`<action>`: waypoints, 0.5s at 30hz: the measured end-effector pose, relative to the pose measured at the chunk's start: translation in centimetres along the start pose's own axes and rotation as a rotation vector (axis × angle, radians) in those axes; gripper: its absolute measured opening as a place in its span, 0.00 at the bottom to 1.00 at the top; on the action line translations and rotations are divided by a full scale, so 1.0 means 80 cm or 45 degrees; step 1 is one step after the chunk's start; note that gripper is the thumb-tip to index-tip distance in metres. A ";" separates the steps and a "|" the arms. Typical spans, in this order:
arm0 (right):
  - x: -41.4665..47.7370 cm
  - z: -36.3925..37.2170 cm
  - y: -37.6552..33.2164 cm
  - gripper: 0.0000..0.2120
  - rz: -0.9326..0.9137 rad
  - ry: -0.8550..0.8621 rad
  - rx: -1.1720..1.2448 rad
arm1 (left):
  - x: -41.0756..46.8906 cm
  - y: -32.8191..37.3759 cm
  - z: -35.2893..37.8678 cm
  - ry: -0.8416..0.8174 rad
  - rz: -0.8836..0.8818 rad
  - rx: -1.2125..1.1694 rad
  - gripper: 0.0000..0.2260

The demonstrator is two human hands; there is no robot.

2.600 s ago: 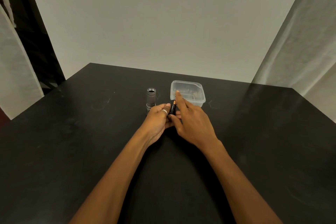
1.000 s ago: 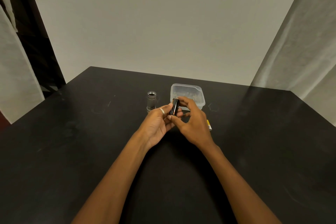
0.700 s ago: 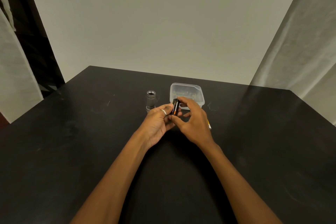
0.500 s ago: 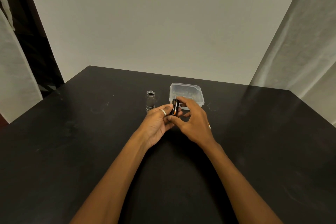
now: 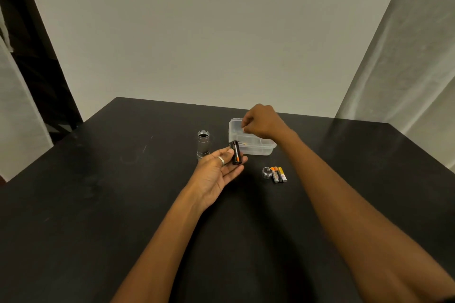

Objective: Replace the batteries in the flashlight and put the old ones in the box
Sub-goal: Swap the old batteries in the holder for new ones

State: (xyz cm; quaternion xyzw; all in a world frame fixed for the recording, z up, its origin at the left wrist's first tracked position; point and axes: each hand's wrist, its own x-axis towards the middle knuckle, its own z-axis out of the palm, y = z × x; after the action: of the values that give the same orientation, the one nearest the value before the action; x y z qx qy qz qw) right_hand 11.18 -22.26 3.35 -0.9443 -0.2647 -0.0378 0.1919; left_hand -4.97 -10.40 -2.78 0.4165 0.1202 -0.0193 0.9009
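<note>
My left hand (image 5: 216,172) is palm up over the table, and its thumb and fingers grip a black battery holder (image 5: 236,152) with an orange-marked battery in it. My right hand (image 5: 261,122) hovers over the clear plastic box (image 5: 268,147) with its fingers curled downward; whether anything is pinched in them is hidden. A thin orange streak (image 5: 243,142) shows inside the box below the fingers. The grey flashlight body (image 5: 203,142) stands upright with its open end up, left of the box.
Three small batteries (image 5: 279,174) lie side by side on the black table (image 5: 123,204), right of my left hand. A round metal cap (image 5: 267,172) sits beside them. A wall runs behind the table and curtains hang on both sides.
My right hand left the battery holder and moved up and right over the box. The left hand keeps the holder. The batteries and cap on the table are now uncovered.
</note>
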 end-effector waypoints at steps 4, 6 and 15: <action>0.032 0.027 0.007 0.07 0.107 -0.224 -0.222 | 0.000 -0.002 -0.001 -0.009 -0.002 0.011 0.11; 0.041 0.038 0.010 0.08 0.113 -0.252 -0.238 | 0.001 -0.001 -0.001 -0.017 -0.002 0.026 0.11; 0.024 0.029 -0.005 0.15 0.009 -0.136 -0.058 | 0.000 0.001 -0.001 -0.011 -0.023 -0.002 0.11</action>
State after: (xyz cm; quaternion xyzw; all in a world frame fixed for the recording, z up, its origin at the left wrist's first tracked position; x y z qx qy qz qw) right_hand 12.57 -20.15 1.70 -0.9500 -0.2702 0.0072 0.1562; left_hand -4.98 -10.28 -2.74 0.4146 0.1202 -0.0289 0.9016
